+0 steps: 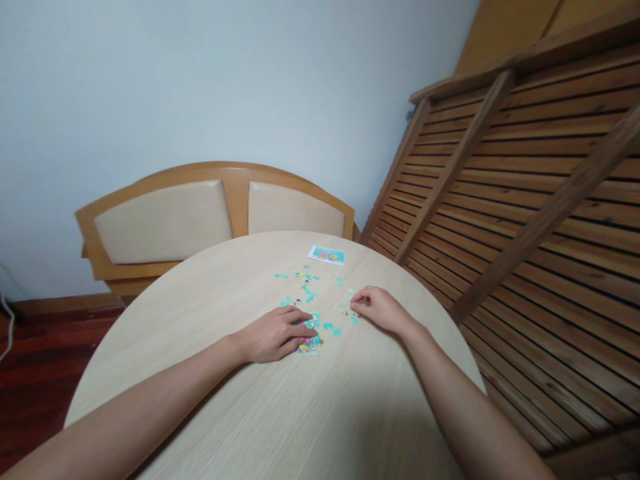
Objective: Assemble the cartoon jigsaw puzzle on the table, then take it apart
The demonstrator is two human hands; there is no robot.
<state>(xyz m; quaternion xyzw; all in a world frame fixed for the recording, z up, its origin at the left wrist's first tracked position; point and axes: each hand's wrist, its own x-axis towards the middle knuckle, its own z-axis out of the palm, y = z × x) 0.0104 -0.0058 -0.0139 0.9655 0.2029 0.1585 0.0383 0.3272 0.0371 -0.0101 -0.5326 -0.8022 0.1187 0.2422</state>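
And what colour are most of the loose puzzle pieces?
The loose puzzle pieces are mostly turquoise, seen in the head view.

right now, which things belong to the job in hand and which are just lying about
In the job:
puzzle section, under the left hand
loose puzzle pieces, near the right hand
picture card, likely
round table

Just around:
padded headboard
slatted wooden panel

Place: a home, by appearance a bedroom. Evidence: one arched headboard (239, 193) in light wood, with two cream padded panels (165, 220), stood along a plain pale wall (225, 80); one large slatted wooden frame (487, 189), resembling a bed base, rose at the right; the floor (55, 353) was dark reddish wood. One round, pale wood-grain counter (280, 413) carried loose jigsaw pieces (337, 331), household in kind.
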